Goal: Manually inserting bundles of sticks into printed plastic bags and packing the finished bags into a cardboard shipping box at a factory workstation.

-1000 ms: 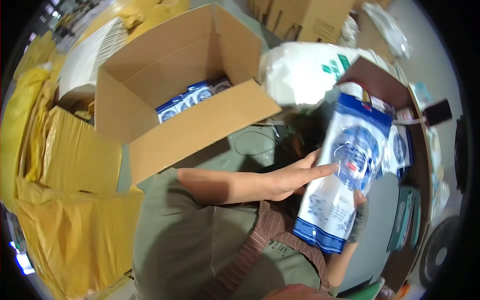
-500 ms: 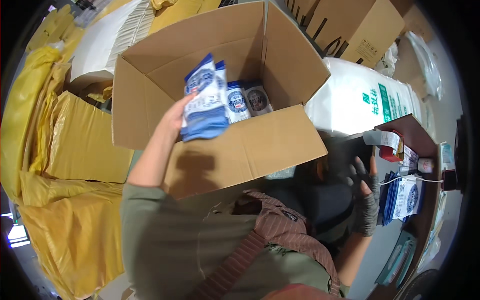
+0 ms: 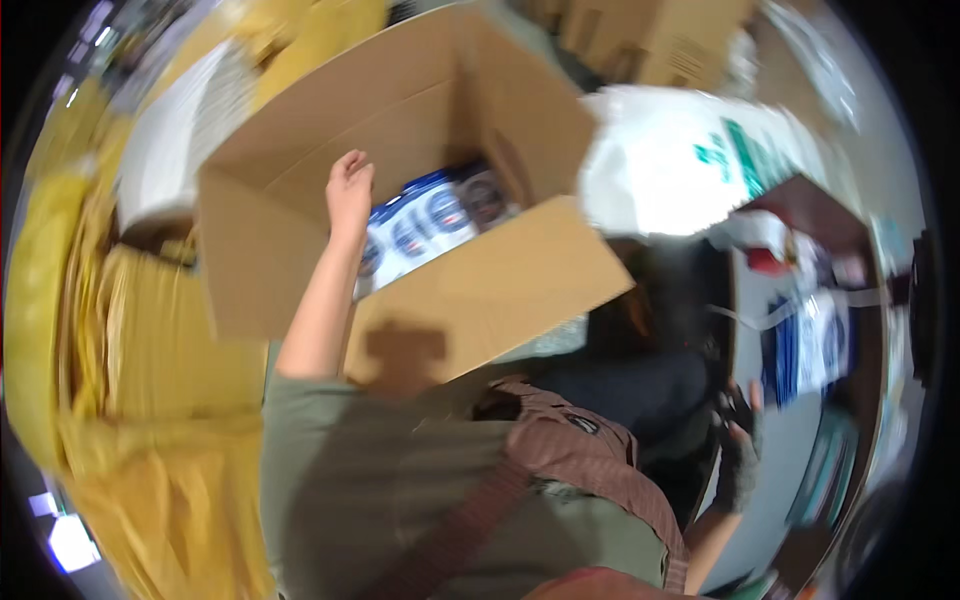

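Above the left part of an open cardboard box (image 3: 490, 285) is my bare left hand (image 3: 350, 185), its fingers loosely bent and nothing visible in them. Inside the box, blue-and-white packets (image 3: 410, 235) lie side by side against the near wall, with a darker packet (image 3: 483, 195) at their right end. My right hand (image 3: 738, 420), in a dark fingerless glove, is low beside the grey shelf surface (image 3: 775, 450). Its fingers are apart and slightly blurred, with nothing visible in them. A stack of similar blue-and-white packets (image 3: 815, 345) stands near it.
Yellow wrapped bundles (image 3: 165, 340) fill the left side. A white plastic-wrapped pack (image 3: 670, 165) with green print lies right of the box. A white cable (image 3: 790, 310) crosses the shelf near a small red item (image 3: 768, 258). Teal folders (image 3: 825, 465) lie nearer me.
My left hand has let go of the packets, which now lie in the box, and has lifted away to the left. My right hand has moved down. The view has shifted and blurred.
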`<state>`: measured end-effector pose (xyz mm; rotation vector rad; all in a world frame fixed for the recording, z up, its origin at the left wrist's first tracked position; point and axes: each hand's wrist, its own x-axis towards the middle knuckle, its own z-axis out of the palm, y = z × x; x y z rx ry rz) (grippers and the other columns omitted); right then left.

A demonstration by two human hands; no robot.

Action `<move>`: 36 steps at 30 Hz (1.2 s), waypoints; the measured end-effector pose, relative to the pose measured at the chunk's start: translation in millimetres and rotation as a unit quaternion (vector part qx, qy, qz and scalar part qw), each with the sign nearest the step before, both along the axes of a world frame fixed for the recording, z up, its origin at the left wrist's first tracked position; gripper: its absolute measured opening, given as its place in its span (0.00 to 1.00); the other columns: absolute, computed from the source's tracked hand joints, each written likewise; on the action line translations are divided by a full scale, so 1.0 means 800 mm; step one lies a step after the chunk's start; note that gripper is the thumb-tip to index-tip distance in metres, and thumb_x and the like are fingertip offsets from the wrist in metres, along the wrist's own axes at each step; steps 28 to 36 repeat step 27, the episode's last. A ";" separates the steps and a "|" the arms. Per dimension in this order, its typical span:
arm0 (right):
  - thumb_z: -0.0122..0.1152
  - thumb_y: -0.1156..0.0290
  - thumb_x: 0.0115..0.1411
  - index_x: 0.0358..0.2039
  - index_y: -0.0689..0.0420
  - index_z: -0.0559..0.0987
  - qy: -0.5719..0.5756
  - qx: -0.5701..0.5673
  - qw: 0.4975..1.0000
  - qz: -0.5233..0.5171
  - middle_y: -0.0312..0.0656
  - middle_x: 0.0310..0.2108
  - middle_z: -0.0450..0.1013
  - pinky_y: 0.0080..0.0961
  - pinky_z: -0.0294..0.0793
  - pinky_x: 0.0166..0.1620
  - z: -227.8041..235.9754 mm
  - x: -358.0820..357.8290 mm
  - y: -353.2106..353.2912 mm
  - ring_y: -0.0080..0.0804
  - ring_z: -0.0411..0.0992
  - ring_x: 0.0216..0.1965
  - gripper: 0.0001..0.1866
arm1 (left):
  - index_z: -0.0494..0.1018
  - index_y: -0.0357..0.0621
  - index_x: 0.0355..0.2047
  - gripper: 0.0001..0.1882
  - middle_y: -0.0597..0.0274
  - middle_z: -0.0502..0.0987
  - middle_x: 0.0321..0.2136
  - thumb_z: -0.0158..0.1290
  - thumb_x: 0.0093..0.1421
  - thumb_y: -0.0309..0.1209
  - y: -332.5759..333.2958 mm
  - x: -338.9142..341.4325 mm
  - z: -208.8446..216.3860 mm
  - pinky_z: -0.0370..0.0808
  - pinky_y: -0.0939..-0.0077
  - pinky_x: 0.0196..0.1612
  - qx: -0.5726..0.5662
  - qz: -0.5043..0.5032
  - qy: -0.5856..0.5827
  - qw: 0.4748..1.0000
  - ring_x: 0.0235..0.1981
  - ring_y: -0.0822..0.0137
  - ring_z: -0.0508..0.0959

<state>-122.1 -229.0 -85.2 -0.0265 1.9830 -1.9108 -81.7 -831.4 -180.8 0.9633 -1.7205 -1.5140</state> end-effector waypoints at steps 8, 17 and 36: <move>0.57 0.65 0.61 0.64 0.52 0.61 0.155 0.302 0.940 0.024 0.45 0.54 0.71 0.31 0.65 0.58 0.005 0.091 0.052 0.35 0.70 0.53 0.31 | 0.58 0.38 0.62 0.27 0.55 0.60 0.63 0.47 0.62 0.21 0.343 -0.080 0.115 0.66 0.67 0.59 -0.102 -0.652 0.062 0.748 0.60 0.60 0.66; 0.58 0.66 0.62 0.52 0.59 0.74 0.109 0.319 0.668 -0.664 0.40 0.40 0.76 0.22 0.72 0.49 0.009 0.402 0.304 0.29 0.73 0.45 0.19 | 0.60 0.41 0.61 0.29 0.52 0.62 0.57 0.55 0.59 0.24 0.629 -0.057 0.087 0.71 0.69 0.51 -0.133 -0.891 0.043 0.433 0.54 0.59 0.70; 0.47 0.52 0.65 0.60 0.58 0.66 -0.158 0.796 0.455 -0.367 0.56 0.61 0.60 0.33 0.45 0.69 0.013 0.505 0.422 0.43 0.54 0.66 0.30 | 0.50 0.36 0.65 0.32 0.44 0.56 0.64 0.46 0.66 0.38 0.936 0.032 -0.040 0.52 0.60 0.66 0.127 -0.898 -0.013 0.421 0.66 0.52 0.56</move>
